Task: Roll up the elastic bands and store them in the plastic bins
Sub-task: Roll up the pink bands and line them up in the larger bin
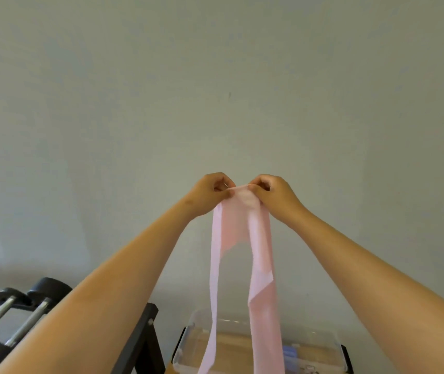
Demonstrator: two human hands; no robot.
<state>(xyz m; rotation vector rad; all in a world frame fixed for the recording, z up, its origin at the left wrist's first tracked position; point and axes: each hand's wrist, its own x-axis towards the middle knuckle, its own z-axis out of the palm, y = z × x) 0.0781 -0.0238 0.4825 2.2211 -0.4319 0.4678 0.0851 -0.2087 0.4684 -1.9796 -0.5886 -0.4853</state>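
Head view: both forearms run up from the bottom corners, left forearm (94,306) and right forearm (377,279), bare, converging toward frame centre.

Left hand (210,194) and right hand (274,195) are raised, close together, knuckles up. Fingers curled on both, thumb and fingertips pinching the top edge of the pink elastic band (262,265). The bunched top of the band sits between the two hands.

The band is unrolled and off any surface, hanging straight down from the pinch. It reads as two strands: a narrow one on the left, and a wider one on the right with a fold or twist partway down. Wall shows through the gap between them. Both strands run out of frame at the bottom, so I can't tell where the ends are.

Below the hands is a clear plastic bin (188,344), lid off, with a black latch (343,352) on its right end. The strands hang in front of it; I can't tell whether they touch it. A blue item (289,352) is inside near the right end, too blurred to identify.

To the left of the bin stands a black rack (145,336) with dumbbells (5,314) lying on it, partly hidden by the left forearm.

A plain pale wall (215,76) fills the rest.
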